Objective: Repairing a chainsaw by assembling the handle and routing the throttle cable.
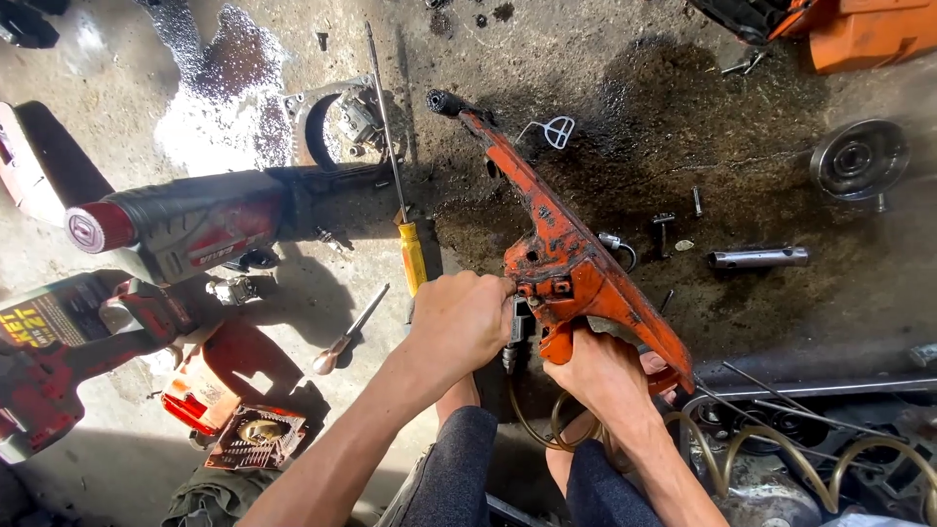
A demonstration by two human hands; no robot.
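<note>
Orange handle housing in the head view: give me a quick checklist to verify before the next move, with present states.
1. Right hand grips the orange handle housing from below: ok.
2. Left hand fingertips on the housing's left edge: ok.
3. Yellow-handled screwdriver lying on the floor beside the left hand: ok.
4. Metal tube socket lying apart on the oily floor: ok.
5. Small black part under the housing seated: cannot tell.
6. Clear hose free of the right wrist: cannot tell.
</note>
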